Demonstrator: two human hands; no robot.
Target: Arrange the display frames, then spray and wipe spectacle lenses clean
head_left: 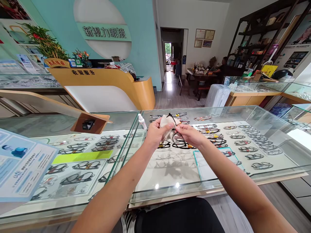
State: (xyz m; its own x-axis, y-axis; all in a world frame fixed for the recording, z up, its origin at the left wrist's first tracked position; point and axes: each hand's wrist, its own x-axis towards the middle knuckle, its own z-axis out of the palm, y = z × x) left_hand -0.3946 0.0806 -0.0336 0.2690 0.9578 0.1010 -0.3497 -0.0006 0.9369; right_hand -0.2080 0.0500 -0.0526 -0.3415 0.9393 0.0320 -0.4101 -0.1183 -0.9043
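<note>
Both hands are raised over the glass display case [170,191], close together. My left hand [155,132] is closed on a pale cloth [166,121], which is folded round part of a pair of dark-framed glasses [179,141]. My right hand [188,133] pinches the same glasses by the frame, just right of the cloth. One round lens hangs below the fingers; the other is partly hidden by the cloth and my left hand. A small white spray bottle [142,122] stands upright on the glass, left of my left hand.
Rows of glasses [247,149] lie inside the case. At the left are a wooden stand [91,124] and a blue-and-white leaflet [21,165]. Beyond stand a yellow counter [143,92] and a plastic-wrapped box [217,97]. A person [222,68] sits at a far table.
</note>
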